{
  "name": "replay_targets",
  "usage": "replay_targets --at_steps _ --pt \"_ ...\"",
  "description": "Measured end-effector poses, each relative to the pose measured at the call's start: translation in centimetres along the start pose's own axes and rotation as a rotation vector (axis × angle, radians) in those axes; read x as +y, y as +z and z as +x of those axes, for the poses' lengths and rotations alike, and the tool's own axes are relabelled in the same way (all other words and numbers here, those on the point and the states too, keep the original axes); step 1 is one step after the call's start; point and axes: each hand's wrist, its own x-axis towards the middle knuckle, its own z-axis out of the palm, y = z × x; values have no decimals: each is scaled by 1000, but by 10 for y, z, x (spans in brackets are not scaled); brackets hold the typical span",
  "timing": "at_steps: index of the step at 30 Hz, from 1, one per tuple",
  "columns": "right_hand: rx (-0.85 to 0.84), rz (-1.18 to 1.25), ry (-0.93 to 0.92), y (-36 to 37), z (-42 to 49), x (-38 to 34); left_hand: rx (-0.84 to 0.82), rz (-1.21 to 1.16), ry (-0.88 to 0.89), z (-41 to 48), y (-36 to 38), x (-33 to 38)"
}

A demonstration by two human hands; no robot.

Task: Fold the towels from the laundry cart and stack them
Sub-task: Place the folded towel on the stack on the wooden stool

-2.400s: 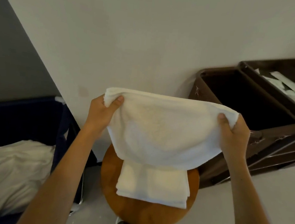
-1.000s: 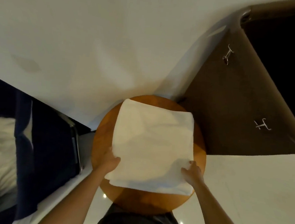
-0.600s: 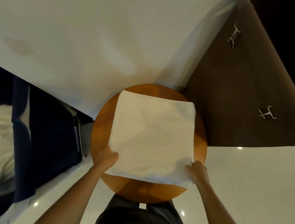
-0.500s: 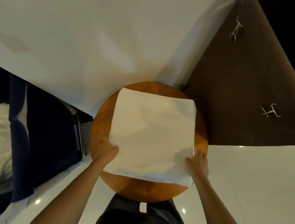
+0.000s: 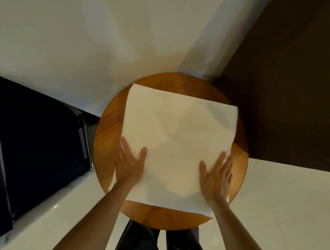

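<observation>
Under both flat hands' fingers [image 5: 126,147], folded towel [image 5: 177,137]

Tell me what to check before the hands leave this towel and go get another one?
1. Towel lying flat on the round wooden stool: ok.
2. Left hand pressing flat on its near left corner: ok.
3. Right hand pressing flat on its near right corner: ok.
4. Edges squared with folded layers beneath: cannot tell.
5. More laundry waiting in the dark blue cart: cannot tell, inside hidden.
</observation>
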Motion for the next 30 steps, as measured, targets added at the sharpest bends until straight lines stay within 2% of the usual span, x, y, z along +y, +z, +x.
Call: replay_targets --at_steps 4,10,13,17,22,26,30 --pt "14 249 139 -2 15 0 0 -350 -70 28 -4 -5" --pt "-89 393 310 -16 33 3 -206 -410 -197 48 -10 -20" --pt "-225 556 363 -31 46 2 -342 -433 -217 57 -18 -23" --pt "-391 684 351 -44 54 1 -431 -539 -251 62 -24 -24" --pt "-350 784 345 -49 42 4 -573 -692 -318 52 -34 -21" --pt "-356 822 345 -58 21 -6 -566 -695 -324 33 -47 -13" --pt "-251 808 294 -73 -11 -24 -502 -669 -296 6 -65 1"
